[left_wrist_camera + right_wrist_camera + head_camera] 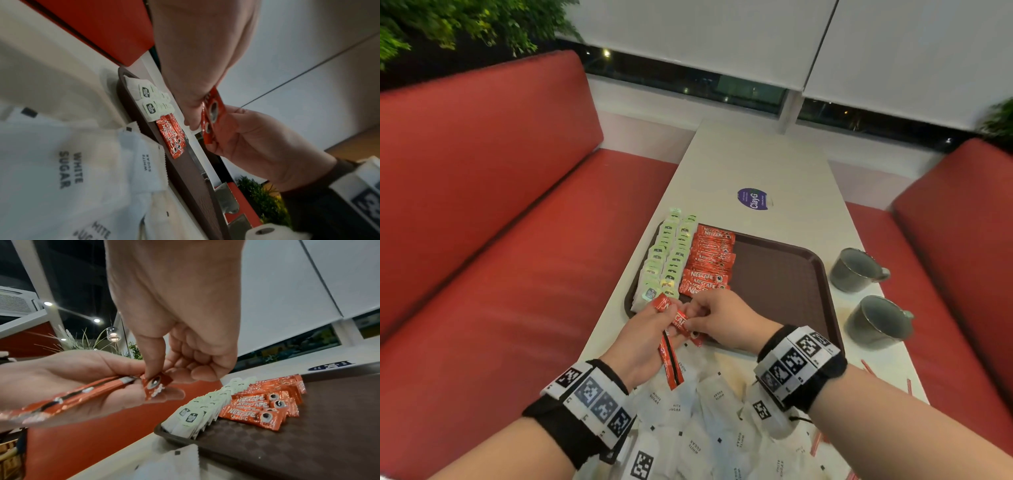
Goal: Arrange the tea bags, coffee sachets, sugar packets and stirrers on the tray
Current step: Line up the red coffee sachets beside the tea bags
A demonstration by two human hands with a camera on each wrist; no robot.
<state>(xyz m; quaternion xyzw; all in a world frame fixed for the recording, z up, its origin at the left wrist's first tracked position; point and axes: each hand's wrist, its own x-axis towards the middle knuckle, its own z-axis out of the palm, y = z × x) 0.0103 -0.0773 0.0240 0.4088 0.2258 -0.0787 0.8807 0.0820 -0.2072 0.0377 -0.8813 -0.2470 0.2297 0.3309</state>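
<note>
**Coffee column nearly full, sugar and stirrers still waiting**

On the far left of the brown tray point(784, 274) my two columns of green tea bags point(667, 255) stand filed edge to edge, and I count that part done. Just beside them runs the column of red Nescafé sachets point(710, 260), overlapping like shingles down toward the near rim. The right half of the tray is bare.

My left hand point(645, 337) hovers over the tray's near left corner, its fingers curled round a small bundle of sachets point(671, 359) that hangs down past my palm. My right hand point(717, 317) meets it there: thumb and forefinger pinch the end of one sachet point(156, 383), the other fingers tucked in. I judge I am drawing it off the bundle to add to the red column.

What is left looks like the larger share. The white sugar packets point(717, 397) lie in a loose heap on the tabletop point(756, 157) under my wrists, none on the tray. Further right, thin red stirrers point(816, 443) lie scattered on the tabletop near my right forearm, also untouched. Two grey mugs point(859, 270) stand off the tray's right edge.
</note>
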